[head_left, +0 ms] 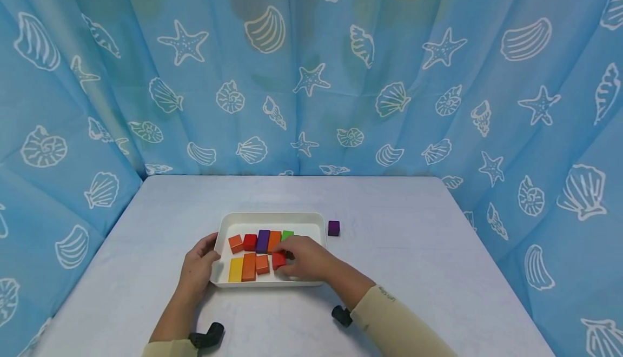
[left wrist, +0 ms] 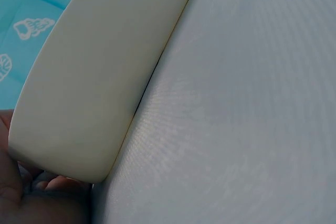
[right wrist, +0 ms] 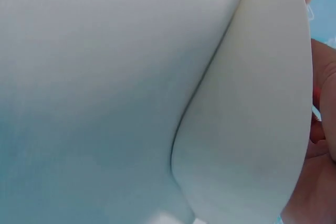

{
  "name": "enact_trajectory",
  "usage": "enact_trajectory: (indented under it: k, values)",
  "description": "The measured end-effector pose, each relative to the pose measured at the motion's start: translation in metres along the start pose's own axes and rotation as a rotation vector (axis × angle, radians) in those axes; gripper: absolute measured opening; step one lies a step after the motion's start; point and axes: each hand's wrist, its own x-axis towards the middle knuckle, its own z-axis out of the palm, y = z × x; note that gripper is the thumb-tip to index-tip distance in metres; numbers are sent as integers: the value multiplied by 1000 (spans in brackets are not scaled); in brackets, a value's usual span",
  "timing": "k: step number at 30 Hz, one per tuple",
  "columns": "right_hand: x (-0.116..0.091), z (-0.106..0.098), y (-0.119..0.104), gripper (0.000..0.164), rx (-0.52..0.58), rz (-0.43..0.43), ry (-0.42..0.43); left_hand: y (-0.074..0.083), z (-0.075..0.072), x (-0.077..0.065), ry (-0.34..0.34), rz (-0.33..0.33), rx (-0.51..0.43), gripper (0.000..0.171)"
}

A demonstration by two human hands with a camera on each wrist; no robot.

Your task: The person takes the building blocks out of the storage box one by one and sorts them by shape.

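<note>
A white tray [head_left: 272, 220] holds two rows of coloured blocks. My left hand [head_left: 196, 265] grips its left end, thumb at the rim; in the left wrist view that hand [left wrist: 31, 198] wraps the corner of the tray wall [left wrist: 105, 77]. Over the tray's right half, my right hand [head_left: 311, 259] pinches a red block [head_left: 279, 260] at the front row's right end. Left of it are an orange cube [head_left: 262, 264], a long orange block [head_left: 249, 267] and a yellow block [head_left: 236, 270]. Behind stand a purple block [head_left: 263, 241] and a green block [head_left: 287, 235], partly hidden by my right hand.
A dark purple cube [head_left: 333, 228] lies on the white table [head_left: 413, 238], just beyond the tray's right end. A blue shell-print curtain [head_left: 311, 103] encloses the back and sides. Black wrist cameras [head_left: 207, 336] stick out beneath both forearms.
</note>
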Motion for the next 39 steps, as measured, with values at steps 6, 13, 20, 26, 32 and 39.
enact_trajectory:
  k: [6, 13, 20, 26, 32, 39]
  values:
    - [-5, -11, 14, 42, 82, -27, 57, 0, 0, -2, -2, 6, 0, 62]
    - [-19, -32, 46, 41, 202, -12, 160, 0, 2, -4, -5, 12, -10, 62]
    - [-39, -50, 97, 43, 290, 82, 303, 1, 3, -2, -7, 13, -5, 62]
    - [-47, -55, 131, 44, 343, 190, 386, 1, 2, -1, -1, 5, -1, 63]
    - [-46, -53, 152, 42, 365, 273, 398, -1, 0, -1, 0, -10, 3, 64]
    - [-41, -54, 162, 41, 330, 287, 376, -1, 0, -2, -10, -13, -1, 64]
